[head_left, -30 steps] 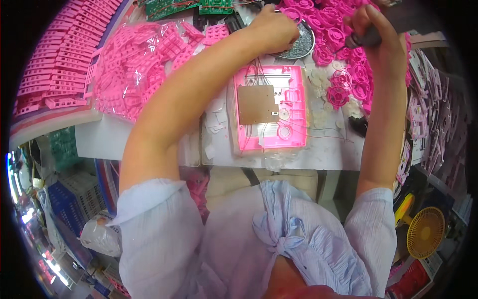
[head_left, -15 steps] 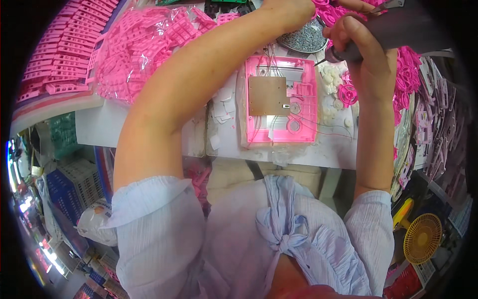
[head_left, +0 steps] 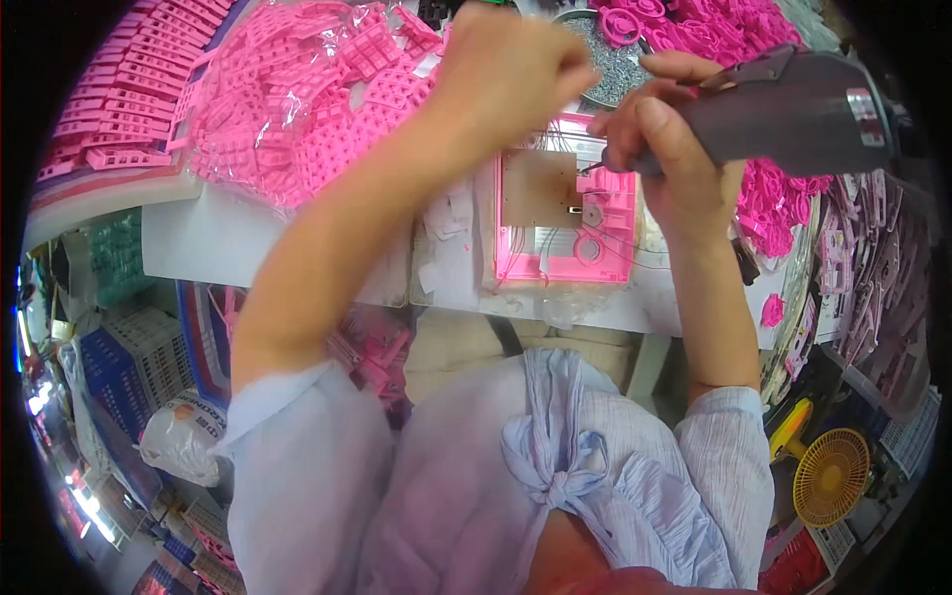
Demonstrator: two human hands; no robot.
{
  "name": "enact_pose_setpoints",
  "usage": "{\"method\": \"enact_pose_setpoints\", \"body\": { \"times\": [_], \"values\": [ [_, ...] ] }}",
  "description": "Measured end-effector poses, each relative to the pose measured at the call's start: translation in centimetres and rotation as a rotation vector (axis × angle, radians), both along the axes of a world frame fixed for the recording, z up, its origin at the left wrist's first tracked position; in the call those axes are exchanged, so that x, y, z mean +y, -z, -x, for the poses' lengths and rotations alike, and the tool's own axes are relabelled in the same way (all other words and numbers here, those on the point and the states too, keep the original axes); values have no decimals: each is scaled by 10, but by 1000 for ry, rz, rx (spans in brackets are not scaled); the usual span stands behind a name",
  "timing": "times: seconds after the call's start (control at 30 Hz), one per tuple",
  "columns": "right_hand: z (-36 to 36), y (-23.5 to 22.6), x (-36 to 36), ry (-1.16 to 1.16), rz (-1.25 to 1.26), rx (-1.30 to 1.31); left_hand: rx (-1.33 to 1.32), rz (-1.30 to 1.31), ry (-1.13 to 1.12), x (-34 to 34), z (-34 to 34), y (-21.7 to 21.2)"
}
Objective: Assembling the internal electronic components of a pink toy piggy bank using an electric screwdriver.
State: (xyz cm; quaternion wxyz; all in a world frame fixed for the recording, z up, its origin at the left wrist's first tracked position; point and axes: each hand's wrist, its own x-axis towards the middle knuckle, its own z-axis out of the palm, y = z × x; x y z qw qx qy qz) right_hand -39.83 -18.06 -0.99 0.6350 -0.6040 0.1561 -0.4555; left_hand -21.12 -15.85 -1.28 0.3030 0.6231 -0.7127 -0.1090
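My right hand is wrapped round a dark grey power screwdriver. The screwdriver's bit points left, over the right edge of a brown circuit board. That board lies inside an open pink plastic case with thin wires, a round opening and a small switch. Blurred by motion, my left hand is above the case's far left corner with its fingers curled together. Whatever its fingertips hold is too small to make out. Just beyond them stands a round dish of small metal screws.
A clear bag of pink grid-shaped parts lies at the left, beside stacked pink pieces. Deep pink rings and parts are heaped at the far right. White paper bits lie left of the case. A yellow fan stands lower right.
My left hand has come back from the dish toward me and to the left. My right hand has brought the screwdriver nearer and leftward, with its bit now over the board's edge.
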Motion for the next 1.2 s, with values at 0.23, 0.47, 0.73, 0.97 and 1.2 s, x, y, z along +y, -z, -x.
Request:
{"method": "enact_pose_setpoints", "body": {
  "times": [0.23,0.47,0.73,0.97,1.2],
  "values": [
    [-15,19,4,-137,11,-81,-69,46,23,139,29,49],
    [-21,17,8,-118,-63,-68,68,26,-33,138,32,58],
    [-21,18,13,-21,205,213,131,109,-88,141,39,63],
    [-15,-26,32,-361,40,-168,203,270,-105,139,41,64],
    [-6,-25,44,-348,61,-75,232,292,-99,142,45,66]
  ]
}}
